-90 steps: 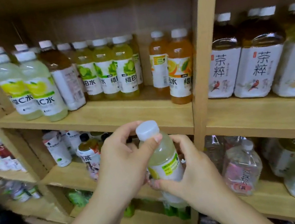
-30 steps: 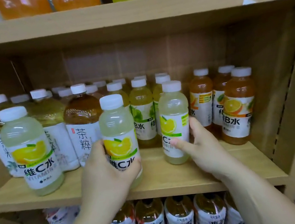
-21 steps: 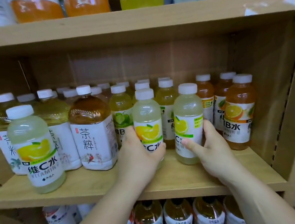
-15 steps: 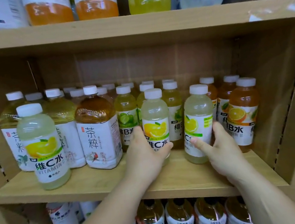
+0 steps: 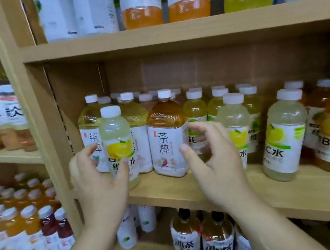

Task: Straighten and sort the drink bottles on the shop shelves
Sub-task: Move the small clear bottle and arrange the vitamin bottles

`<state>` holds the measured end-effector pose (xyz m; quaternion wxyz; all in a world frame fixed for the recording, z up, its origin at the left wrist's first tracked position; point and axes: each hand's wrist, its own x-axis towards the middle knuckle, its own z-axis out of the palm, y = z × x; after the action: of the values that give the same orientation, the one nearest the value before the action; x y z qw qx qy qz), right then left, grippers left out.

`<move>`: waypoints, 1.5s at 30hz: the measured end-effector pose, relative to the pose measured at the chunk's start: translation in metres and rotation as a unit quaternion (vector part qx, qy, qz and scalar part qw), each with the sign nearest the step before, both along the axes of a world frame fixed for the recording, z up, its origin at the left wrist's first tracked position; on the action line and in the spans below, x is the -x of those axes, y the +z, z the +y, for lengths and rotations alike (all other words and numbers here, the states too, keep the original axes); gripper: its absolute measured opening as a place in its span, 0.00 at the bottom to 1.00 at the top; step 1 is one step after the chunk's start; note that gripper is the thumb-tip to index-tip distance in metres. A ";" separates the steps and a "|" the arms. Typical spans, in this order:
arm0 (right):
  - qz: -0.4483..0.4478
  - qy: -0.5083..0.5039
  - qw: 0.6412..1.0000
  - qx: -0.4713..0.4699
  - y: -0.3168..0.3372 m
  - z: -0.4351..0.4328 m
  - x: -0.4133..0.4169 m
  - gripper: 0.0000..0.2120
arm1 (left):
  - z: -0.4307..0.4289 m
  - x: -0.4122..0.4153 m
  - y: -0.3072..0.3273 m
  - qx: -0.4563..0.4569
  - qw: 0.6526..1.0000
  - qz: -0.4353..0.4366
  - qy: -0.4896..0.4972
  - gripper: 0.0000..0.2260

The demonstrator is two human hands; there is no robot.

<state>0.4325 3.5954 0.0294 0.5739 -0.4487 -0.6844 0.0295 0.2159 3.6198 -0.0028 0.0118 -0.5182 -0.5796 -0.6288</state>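
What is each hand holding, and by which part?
The right hand holds nothing, open beside the brown tea bottle. The left hand brackets the pale lemon bottle at its label, thumb on it; whether it grips cannot be told.

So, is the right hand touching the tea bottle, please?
Cannot tell: the head view shows the right hand, its thumb bordering the tea bottle; no plain contact or gap.

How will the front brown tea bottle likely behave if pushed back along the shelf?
The brown tea bottle looks full to the neck, so probably heavy. Its broad base suggests sliding rather than tipping if pushed low. Other bottles crowd behind it, so it may soon jam.
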 end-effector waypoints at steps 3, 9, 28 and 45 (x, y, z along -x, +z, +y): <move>-0.020 0.096 0.984 0.149 0.003 0.022 0.040 0.16 | 0.015 0.014 0.000 0.109 0.990 -0.017 -0.086 0.32; 0.019 0.174 0.955 0.239 -0.001 0.043 0.079 0.21 | 0.027 0.029 -0.006 0.135 0.960 -0.071 -0.234 0.22; 0.014 -0.031 0.991 0.132 -0.023 -0.007 -0.038 0.21 | 0.002 -0.100 -0.019 0.094 0.950 0.076 -0.288 0.30; -0.016 -0.155 0.981 0.117 -0.051 0.001 -0.089 0.15 | 0.027 -0.154 -0.014 0.122 0.943 0.135 -0.277 0.27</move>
<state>0.5219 3.5967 -0.0215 0.5036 -0.6140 -0.6076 0.0130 0.3699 3.6466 -0.0167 -0.1480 -0.7358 -0.4786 -0.4557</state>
